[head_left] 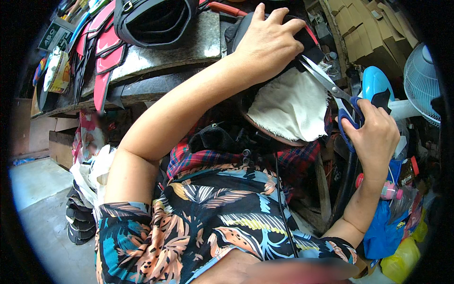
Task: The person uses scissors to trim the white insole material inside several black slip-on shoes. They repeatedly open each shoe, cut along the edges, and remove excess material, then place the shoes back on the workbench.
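My right hand (375, 135) is closed round the blue handles of a pair of scissors (335, 90). The scissors' metal blades point up and left, just above the edge of a white cloth (288, 104) with frayed borders. That cloth lies over a dark, rounded piece in front of my lap. My left hand (276, 40) reaches across and grips a black piece (242, 31), which looks like part of a shoe, its fingers bent over the top. The left thumb is hidden, and so is how the cloth joins the black piece.
A black shoe with a buckled strap (156, 21) stands on the worn bench (203, 42), beside several pink-and-black pieces (106, 57). Folded cardboard (369, 28) and a fan (422, 80) are at the far right. Plastic bags (385, 232) lie at the near right.
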`<state>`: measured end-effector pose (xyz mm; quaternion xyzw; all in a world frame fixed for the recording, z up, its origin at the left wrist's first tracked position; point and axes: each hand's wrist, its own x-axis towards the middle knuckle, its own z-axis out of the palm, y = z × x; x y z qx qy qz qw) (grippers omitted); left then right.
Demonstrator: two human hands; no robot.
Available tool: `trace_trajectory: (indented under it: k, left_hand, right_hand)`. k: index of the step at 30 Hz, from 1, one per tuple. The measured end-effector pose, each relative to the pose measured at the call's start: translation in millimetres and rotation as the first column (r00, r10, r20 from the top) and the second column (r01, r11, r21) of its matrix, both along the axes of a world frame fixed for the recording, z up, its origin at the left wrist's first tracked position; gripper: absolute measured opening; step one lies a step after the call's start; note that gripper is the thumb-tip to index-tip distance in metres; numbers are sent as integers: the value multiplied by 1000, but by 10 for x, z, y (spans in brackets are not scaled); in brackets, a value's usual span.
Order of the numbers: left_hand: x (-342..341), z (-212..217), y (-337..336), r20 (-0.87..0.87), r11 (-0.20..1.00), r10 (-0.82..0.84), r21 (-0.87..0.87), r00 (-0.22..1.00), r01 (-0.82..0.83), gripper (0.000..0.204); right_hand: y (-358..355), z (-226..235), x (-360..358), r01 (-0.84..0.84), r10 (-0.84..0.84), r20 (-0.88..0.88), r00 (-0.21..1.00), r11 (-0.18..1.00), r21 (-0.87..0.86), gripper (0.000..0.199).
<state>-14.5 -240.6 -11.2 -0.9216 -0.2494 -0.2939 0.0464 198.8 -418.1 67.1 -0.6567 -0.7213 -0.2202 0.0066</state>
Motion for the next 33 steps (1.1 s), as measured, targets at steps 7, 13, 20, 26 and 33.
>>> trace_trajectory:
  k: [7, 13, 20, 26, 33]
  left_hand:
    - [108, -114, -56, 68, 970, 94, 220, 993, -107, 18]
    - [-11, 10, 71, 181, 999, 6, -37, 984, 1, 10]
    - [-790, 183, -72, 298, 951, -43, -279, 954, 130, 33]
    - [-857, 56, -19, 385, 984, 79, -177, 920, -10, 51]
    - [-760, 13, -116, 427, 997, 77, -59, 901, -58, 58]
  right_hand:
    - [51, -36, 9, -2, 4, 39, 999, 999, -47, 35]
    - [20, -26, 13, -4, 3, -5, 1000, 998, -67, 33]
    - [-107, -89, -132, -114, 59, -400, 914, 987, -115, 34]
    - [72, -339, -221, -148, 117, -250, 961, 983, -108, 35]
    - [156, -379, -154, -109, 89, -238, 967, 992, -69, 36]
